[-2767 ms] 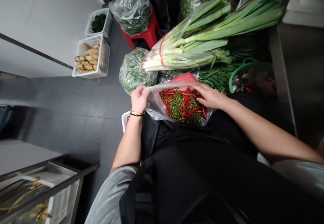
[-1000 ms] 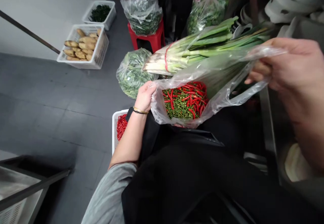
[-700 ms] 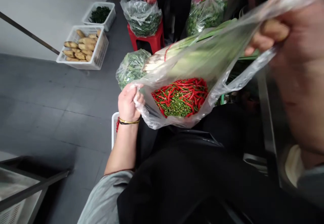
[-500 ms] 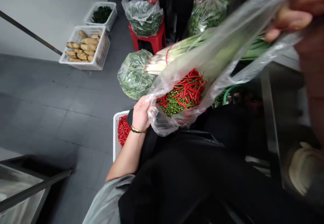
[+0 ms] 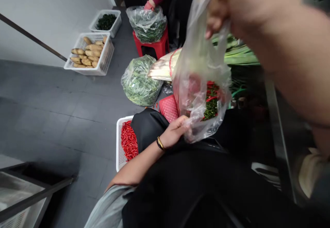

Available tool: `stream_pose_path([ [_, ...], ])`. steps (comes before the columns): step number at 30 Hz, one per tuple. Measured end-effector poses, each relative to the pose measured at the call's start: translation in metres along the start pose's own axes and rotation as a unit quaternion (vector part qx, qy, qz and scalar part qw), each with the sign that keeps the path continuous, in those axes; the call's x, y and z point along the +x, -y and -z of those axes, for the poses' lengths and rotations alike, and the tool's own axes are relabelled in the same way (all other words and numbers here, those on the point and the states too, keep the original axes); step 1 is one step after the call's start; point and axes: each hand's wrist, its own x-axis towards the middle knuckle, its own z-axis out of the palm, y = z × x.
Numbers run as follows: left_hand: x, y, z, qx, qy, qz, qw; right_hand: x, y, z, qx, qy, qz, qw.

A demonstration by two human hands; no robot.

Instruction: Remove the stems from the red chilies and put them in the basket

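My left hand (image 5: 176, 132) pinches the lower rim of a clear plastic bag (image 5: 198, 118) in front of my lap. Red chillies with green stems (image 5: 211, 101) show inside the bag, partly veiled by the plastic. Above it, my right hand (image 5: 229, 4) grips the bag's upper edge, its fingers curled and blurred by motion. Behind the bag lies a bundle of leeks (image 5: 163, 66) tied with a red band. A pink quilted thing (image 5: 168, 107) sits just left of the bag. By my left knee stands a white basket (image 5: 119, 145) of red chillies (image 5: 129, 140).
A tied bag of leafy greens (image 5: 141, 80) rests on the floor. Farther back, another person's gloved hand (image 5: 149, 5) reaches into a bag of greens (image 5: 148, 25) on a red stool (image 5: 162, 46). Root vegetables fill a white crate (image 5: 103, 63). A metal frame (image 5: 278, 125) stands at right.
My right hand has moved left and inward, so the stretched bag now hangs more upright and narrower. My left hand has shifted right and down with the rim, uncovering the pink quilted thing.
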Motion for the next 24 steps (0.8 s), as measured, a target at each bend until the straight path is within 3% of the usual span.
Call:
stream_pose_path([
  [2,-0.005,-0.015,0.011,0.143,0.004,-0.025,0.989,-0.022,-0.012,-0.015,-0.099,0.150,0.102,0.978],
  [3,-0.004,-0.027,0.018,0.212,-0.031,-0.057,0.975,-0.030,-0.018,-0.023,-0.138,0.221,0.128,0.957],
  [4,-0.002,-0.042,0.025,0.266,-0.107,-0.103,0.952,-0.035,-0.022,-0.031,-0.162,0.269,0.128,0.941],
  [6,0.014,-0.070,0.042,0.312,-0.274,-0.186,0.890,-0.040,-0.022,-0.045,-0.189,0.321,0.132,0.918],
  [7,0.027,-0.082,0.050,0.321,-0.315,-0.214,0.867,-0.040,-0.019,-0.050,-0.204,0.334,0.150,0.908],
  [9,0.055,-0.095,0.063,0.311,-0.337,-0.262,0.849,-0.042,-0.013,-0.047,-0.240,0.335,0.205,0.888],
  [12,0.088,-0.094,0.072,0.258,-0.294,-0.206,0.897,-0.055,-0.036,-0.008,-0.329,0.249,0.224,0.883],
  [14,0.097,-0.090,0.072,0.185,-0.293,-0.155,0.925,-0.074,-0.086,0.029,-0.424,0.098,0.130,0.891],
  [16,0.100,-0.090,0.070,0.109,-0.315,-0.134,0.933,-0.095,-0.152,0.060,-0.527,-0.015,-0.021,0.849],
  [18,0.101,-0.095,0.068,0.061,-0.329,-0.127,0.934,-0.111,-0.213,0.079,-0.558,0.027,-0.152,0.815],
  [19,0.102,-0.098,0.066,0.049,-0.330,-0.125,0.934,-0.114,-0.235,0.084,-0.538,0.037,-0.196,0.819],
  [21,0.100,-0.104,0.064,0.036,-0.330,-0.128,0.935,-0.111,-0.254,0.090,-0.435,-0.070,-0.214,0.872],
  [24,0.085,-0.109,0.064,0.020,-0.333,-0.152,0.930,-0.094,-0.230,0.094,-0.251,-0.224,-0.190,0.923],
])
